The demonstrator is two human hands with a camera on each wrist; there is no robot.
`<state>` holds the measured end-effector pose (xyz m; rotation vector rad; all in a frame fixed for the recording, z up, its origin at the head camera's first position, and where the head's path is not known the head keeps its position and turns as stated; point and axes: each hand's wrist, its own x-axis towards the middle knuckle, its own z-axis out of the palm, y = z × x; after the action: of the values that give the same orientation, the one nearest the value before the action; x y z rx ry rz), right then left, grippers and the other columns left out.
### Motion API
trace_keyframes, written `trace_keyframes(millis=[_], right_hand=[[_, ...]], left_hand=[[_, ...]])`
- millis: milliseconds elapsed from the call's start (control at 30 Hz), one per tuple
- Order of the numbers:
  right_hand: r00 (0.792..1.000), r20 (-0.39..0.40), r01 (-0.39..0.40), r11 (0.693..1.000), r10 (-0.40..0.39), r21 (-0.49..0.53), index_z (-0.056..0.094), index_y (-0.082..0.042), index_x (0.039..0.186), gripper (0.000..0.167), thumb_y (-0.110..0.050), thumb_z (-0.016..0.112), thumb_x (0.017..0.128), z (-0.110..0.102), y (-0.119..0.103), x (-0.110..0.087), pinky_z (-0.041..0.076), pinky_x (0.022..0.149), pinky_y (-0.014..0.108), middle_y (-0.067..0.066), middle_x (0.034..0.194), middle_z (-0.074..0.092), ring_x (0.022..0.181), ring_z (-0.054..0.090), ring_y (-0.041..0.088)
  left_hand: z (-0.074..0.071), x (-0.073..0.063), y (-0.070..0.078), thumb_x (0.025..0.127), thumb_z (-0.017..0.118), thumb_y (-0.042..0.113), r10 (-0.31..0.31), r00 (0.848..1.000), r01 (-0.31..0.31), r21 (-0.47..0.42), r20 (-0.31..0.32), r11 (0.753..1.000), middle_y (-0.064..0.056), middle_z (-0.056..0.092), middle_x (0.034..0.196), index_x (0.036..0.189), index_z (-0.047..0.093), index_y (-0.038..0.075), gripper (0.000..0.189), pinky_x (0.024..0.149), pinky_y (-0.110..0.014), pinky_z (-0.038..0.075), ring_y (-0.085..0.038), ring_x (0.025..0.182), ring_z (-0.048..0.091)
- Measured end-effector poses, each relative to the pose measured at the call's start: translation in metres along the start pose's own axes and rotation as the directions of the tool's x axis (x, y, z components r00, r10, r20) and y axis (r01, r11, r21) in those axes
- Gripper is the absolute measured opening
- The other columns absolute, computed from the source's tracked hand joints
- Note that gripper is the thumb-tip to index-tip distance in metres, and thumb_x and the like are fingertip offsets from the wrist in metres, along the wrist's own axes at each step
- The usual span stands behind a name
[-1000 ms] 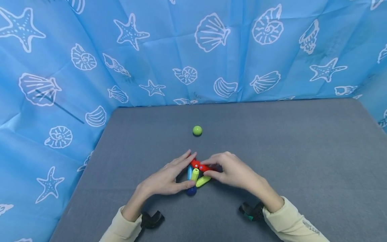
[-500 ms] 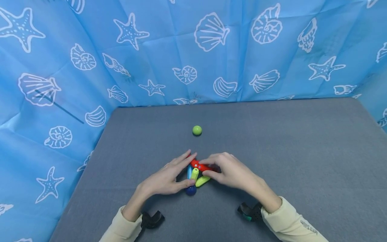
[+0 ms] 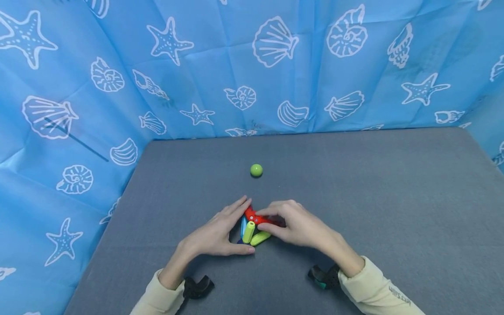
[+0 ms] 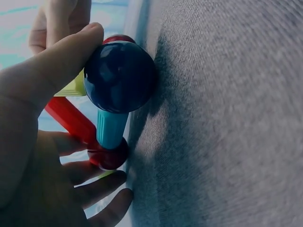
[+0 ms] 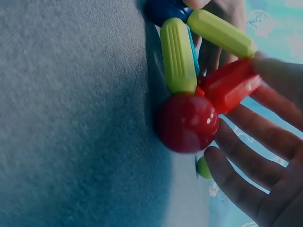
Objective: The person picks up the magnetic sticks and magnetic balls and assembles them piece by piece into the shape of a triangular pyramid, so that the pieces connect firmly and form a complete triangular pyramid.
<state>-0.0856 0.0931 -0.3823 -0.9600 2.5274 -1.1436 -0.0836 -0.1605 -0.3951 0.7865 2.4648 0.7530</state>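
Note:
A small frame of magnetic building sticks and balls stands on the grey table between both hands. In the head view, a yellow-green stick leans upward, another yellow-green stick lies along the near side, and a light blue stick is at left. My left hand flanks the frame with long, straight fingers, its thumb against the dark blue ball and its fingers near a red ball. With thumb and index finger, my right hand pinches a red stick above another red ball.
A loose green ball lies farther back on the grey tabletop. Behind and to the left hangs a blue curtain with white shell and starfish prints. Black straps sit at the wrists.
The frame has shifted slightly left, with the right hand following. My left thumb has moved over the dark blue ball, covering most of it in the head view. The green ball stays put.

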Motion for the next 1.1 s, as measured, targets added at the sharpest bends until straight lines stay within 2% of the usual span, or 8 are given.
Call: trace_keyframes(millis=[100, 200, 400, 567, 733, 833, 967, 1100], right_hand=[[0.998, -0.052, 0.020, 1.000, -0.020, 0.008, 0.074, -0.012, 0.123, 0.030, -0.028, 0.070, 0.098, -0.002, 0.005, 0.004, 0.052, 0.068, 0.025, -0.003, 0.098, 0.075, 0.074, 0.057, 0.004], [0.993, -0.121, 0.012, 1.000, -0.013, -0.012, 0.074, -0.009, 0.122, 0.029, -0.024, 0.071, 0.097, -0.006, 0.011, 0.011, 0.057, 0.075, 0.034, 0.001, 0.101, 0.075, 0.082, 0.063, 0.010], [0.974, -0.212, -0.107, 0.990, 0.086, -0.093, 0.067, -0.008, 0.133, 0.041, -0.021, 0.074, 0.094, -0.014, 0.022, 0.036, 0.056, 0.094, 0.049, 0.012, 0.122, 0.071, 0.109, 0.068, 0.028], [0.968, -0.198, -0.186, 0.969, 0.153, -0.162, 0.055, -0.011, 0.147, 0.055, -0.023, 0.072, 0.096, -0.019, 0.031, 0.059, 0.047, 0.108, 0.057, 0.016, 0.144, 0.058, 0.133, 0.056, 0.037], [0.973, -0.123, -0.219, 0.953, 0.196, -0.210, 0.047, -0.011, 0.153, 0.061, -0.021, 0.070, 0.098, -0.020, 0.035, 0.081, 0.039, 0.116, 0.060, 0.017, 0.162, 0.040, 0.146, 0.042, 0.043], [0.975, -0.083, -0.221, 0.945, 0.206, -0.242, 0.045, -0.010, 0.154, 0.060, -0.020, 0.068, 0.099, -0.018, 0.037, 0.091, 0.038, 0.116, 0.060, 0.016, 0.165, 0.036, 0.147, 0.040, 0.044], [0.978, -0.078, -0.208, 0.939, 0.194, -0.273, 0.053, -0.006, 0.147, 0.053, -0.017, 0.069, 0.098, -0.016, 0.038, 0.100, 0.041, 0.117, 0.054, 0.016, 0.155, 0.050, 0.142, 0.048, 0.039], [0.978, -0.095, -0.204, 0.940, 0.185, -0.273, 0.065, -0.003, 0.135, 0.043, -0.012, 0.075, 0.093, -0.016, 0.038, 0.099, 0.051, 0.105, 0.047, 0.016, 0.134, 0.067, 0.120, 0.064, 0.031]], left_hand=[[-0.001, -0.001, -0.003, 0.085, 0.077, 0.058, -0.011, 1.000, 0.011, -0.003, 0.006, 1.000, -0.007, 0.012, 0.174, 0.165, 0.016, 0.018, 0.108, 0.120, -0.068, 0.026, -0.035, 0.158, 0.021], [-0.001, -0.001, -0.004, 0.085, 0.076, 0.058, -0.013, 1.000, 0.013, -0.007, 0.016, 1.000, -0.006, 0.013, 0.174, 0.165, 0.018, 0.019, 0.106, 0.120, -0.067, 0.027, -0.035, 0.158, 0.021], [-0.002, -0.001, -0.005, 0.086, 0.075, 0.058, -0.011, 0.999, 0.012, -0.014, 0.031, 1.000, -0.005, 0.012, 0.174, 0.165, 0.018, 0.021, 0.103, 0.121, -0.066, 0.027, -0.033, 0.159, 0.021], [-0.002, 0.000, -0.004, 0.086, 0.075, 0.057, -0.015, 0.999, 0.015, -0.013, 0.033, 1.000, -0.005, 0.012, 0.174, 0.165, 0.018, 0.022, 0.103, 0.121, -0.065, 0.026, -0.033, 0.159, 0.021], [-0.002, 0.000, -0.005, 0.087, 0.074, 0.056, -0.008, 0.999, 0.008, -0.019, 0.034, 1.000, -0.005, 0.011, 0.174, 0.165, 0.017, 0.021, 0.102, 0.121, -0.065, 0.027, -0.034, 0.158, 0.021], [-0.001, 0.000, -0.006, 0.088, 0.074, 0.055, 0.002, 1.000, -0.001, -0.020, 0.031, 1.000, -0.004, 0.011, 0.174, 0.165, 0.016, 0.021, 0.102, 0.121, -0.065, 0.027, -0.033, 0.158, 0.021], [-0.001, 0.000, -0.008, 0.088, 0.073, 0.055, 0.009, 1.000, -0.008, -0.023, 0.028, 1.000, -0.004, 0.011, 0.174, 0.165, 0.016, 0.020, 0.102, 0.121, -0.065, 0.026, -0.032, 0.159, 0.020], [-0.002, 0.001, -0.008, 0.088, 0.074, 0.055, 0.010, 1.000, -0.009, -0.029, 0.029, 1.000, -0.004, 0.011, 0.174, 0.165, 0.016, 0.020, 0.102, 0.122, -0.065, 0.025, -0.031, 0.159, 0.019]])
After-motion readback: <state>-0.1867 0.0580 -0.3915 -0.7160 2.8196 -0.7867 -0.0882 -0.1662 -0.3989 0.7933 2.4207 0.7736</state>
